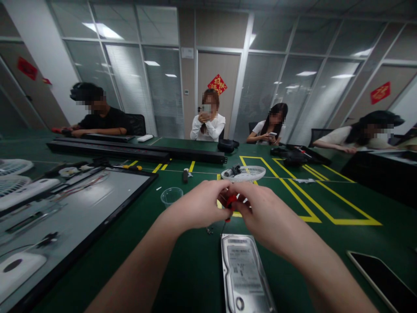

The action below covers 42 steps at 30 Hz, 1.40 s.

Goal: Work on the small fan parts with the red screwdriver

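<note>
Red-handled small tool (230,202) pinched between both bare hands above a silver metal hard drive (244,274).
Head view: left hand (202,204) and right hand (260,211) meet fingertip to fingertip, both closed on the tool, just beyond the drive's far end. Clear plastic cup (171,195) beyond-left of the drive; white mesh basket (243,174) farther beyond; dark phone (384,280) right, all on the green table (325,243).
</note>
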Tool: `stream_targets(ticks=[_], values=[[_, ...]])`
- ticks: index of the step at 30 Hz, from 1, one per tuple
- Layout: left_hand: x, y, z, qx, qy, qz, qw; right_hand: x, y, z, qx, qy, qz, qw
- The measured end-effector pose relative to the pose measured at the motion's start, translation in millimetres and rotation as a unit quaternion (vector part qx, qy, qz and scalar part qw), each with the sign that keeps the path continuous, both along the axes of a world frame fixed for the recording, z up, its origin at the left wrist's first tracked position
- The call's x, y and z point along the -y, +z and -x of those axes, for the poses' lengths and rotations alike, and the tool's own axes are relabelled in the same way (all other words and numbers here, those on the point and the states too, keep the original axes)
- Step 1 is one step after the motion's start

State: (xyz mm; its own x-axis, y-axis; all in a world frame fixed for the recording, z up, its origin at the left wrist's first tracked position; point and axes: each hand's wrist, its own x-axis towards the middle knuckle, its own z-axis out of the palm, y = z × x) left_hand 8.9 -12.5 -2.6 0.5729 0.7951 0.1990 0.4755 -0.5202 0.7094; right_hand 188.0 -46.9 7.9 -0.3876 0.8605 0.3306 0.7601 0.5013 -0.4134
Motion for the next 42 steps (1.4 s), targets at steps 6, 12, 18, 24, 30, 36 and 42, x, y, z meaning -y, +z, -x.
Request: stream_targets(ticks=[6,12,18,24,30,36,42], values=[[-2,-3.6,0,-0.003,0.005,0.014,1.0,1,1.6,4,0.007,-0.043,0.002,0.999],[-1,-1.2,0,0.003,-0.01,-0.019,1.0,1,3.0,1,0.015,-0.015,0.002,1.0],[-4,-6.9,0,0.02,-0.009,0.019,1.0,-2,-1.4,3,-0.017,-0.025,0.006,1.0],[-9,-11.9,-1,0.032,-0.01,0.01,0.999,-8,-4.8,4,-0.016,-0.019,-0.006,1.0],[-12,-16.6,-1,0.073,-0.033,0.022,0.997,-14,-9.9,5,-0.054,-0.002,-0.015,0.998],[-25,-33.5,7,0.126,-0.082,0.115,0.982,-24,-19.2,-2,-0.092,0.022,0.019,0.995],[-34,-33.5,13,0.1,-0.077,0.131,0.983,-33,-13.1,-2,-0.089,0.043,0.031,0.995]])
